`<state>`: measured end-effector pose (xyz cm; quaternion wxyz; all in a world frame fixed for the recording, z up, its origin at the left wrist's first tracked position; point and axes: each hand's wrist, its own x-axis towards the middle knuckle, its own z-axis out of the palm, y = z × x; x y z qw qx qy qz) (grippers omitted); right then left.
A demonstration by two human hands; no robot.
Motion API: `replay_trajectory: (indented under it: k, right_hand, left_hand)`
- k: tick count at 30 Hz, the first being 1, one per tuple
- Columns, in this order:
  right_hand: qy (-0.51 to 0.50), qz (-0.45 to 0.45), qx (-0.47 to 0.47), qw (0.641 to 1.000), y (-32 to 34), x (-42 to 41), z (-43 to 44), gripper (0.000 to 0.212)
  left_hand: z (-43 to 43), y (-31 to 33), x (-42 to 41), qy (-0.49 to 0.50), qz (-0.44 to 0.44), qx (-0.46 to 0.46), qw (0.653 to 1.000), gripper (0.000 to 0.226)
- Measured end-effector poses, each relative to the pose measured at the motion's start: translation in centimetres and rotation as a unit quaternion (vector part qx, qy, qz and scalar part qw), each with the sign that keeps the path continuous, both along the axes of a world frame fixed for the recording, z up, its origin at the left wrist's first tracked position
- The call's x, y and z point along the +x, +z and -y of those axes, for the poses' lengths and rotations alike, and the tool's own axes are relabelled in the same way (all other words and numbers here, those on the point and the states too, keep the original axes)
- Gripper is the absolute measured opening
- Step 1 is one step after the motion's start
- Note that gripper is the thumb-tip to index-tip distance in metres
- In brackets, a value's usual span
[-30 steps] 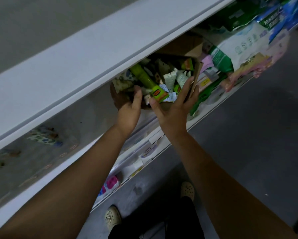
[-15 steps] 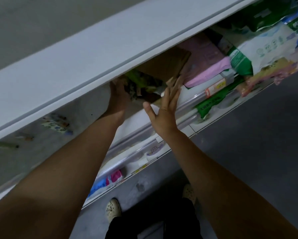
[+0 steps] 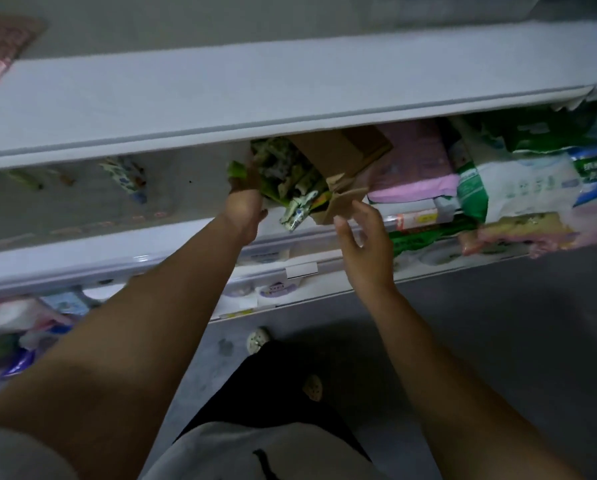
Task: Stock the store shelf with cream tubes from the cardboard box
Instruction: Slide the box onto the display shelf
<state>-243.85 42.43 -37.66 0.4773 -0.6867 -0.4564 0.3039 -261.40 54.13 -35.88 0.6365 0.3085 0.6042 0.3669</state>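
The brown cardboard box [image 3: 338, 152] lies tipped on the white shelf [image 3: 172, 239], its mouth turned toward me. Green and white cream tubes [image 3: 286, 173] crowd the opening, and one tube [image 3: 297, 212] hangs out over the shelf's front edge. My left hand [image 3: 243, 211] grips the box's left flap, its fingers hidden inside. My right hand [image 3: 364, 242] is just below the box's lower right flap with fingers spread, holding nothing. A few more tubes [image 3: 127, 176] lie loose further left on the same shelf.
The upper shelf board [image 3: 290, 88] overhangs the box and hides its back. Pink packs [image 3: 414, 178] and green-and-white bags [image 3: 518, 181] fill the shelf right of the box. Lower shelves hold packets [image 3: 20, 320]. My feet stand on the grey floor [image 3: 515, 341].
The box went under the upper shelf and now lies tipped toward me with tubes spilling out. My right hand came off it and dropped lower; my left hand stays on its left side.
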Motion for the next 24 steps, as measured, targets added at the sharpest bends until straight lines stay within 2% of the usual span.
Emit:
replay_trajectory:
  k: [2, 5, 7, 10, 13, 15, 17, 19, 22, 24]
  right_hand:
    - [-0.044, -0.028, 0.009, 0.999, 0.9, 0.3, -0.9, 0.044]
    - [-0.088, -0.037, -0.028, 0.995, 2.4, 1.2, -2.9, 0.056]
    - [-0.098, -0.020, -0.081, 0.992, 2.9, 1.7, -4.7, 0.065]
    - [-0.106, -0.019, -0.109, 0.988, 3.8, 2.5, -7.0, 0.062]
    - [-0.126, -0.051, -0.081, 0.987, 4.4, 3.0, -8.9, 0.047]
    - [-0.146, -0.078, -0.077, 0.983, 4.1, 4.1, -9.9, 0.040]
    - [-0.143, -0.114, -0.071, 0.981, 4.1, 5.0, -10.8, 0.039]
    - [-0.124, -0.123, -0.070, 0.982, 3.7, 5.4, -11.9, 0.039]
    - [-0.073, -0.114, -0.104, 0.985, 2.4, 6.7, -13.3, 0.033]
    - [-0.051, -0.122, -0.179, 0.975, 1.0, 8.0, -14.2, 0.039]
  left_hand:
    - [0.2, -0.5, -0.2, 0.016, -0.010, -0.027, 0.999, 0.038]
    - [0.6, -1.0, -0.4, 0.010, -0.024, -0.046, 0.999, 0.033]
    - [0.8, -1.8, -0.6, 0.017, -0.001, -0.052, 0.998, 0.032]
    - [1.5, -1.9, -0.2, 0.025, 0.019, -0.056, 0.998, 0.027]
    - [2.5, -1.7, 0.3, 0.027, 0.052, -0.069, 0.996, 0.024]
    - [3.5, -1.6, 0.6, 0.019, 0.060, -0.062, 0.996, 0.033]
    - [4.2, -2.2, 0.8, 0.019, 0.028, -0.040, 0.999, 0.050]
    - [4.6, -2.9, 0.9, 0.052, 0.002, -0.016, 0.999, 0.057]
    - [4.4, -3.6, 1.1, 0.092, -0.031, 0.016, 0.995, 0.051]
    - [4.2, -3.7, 1.7, 0.130, -0.057, 0.031, 0.989, 0.047]
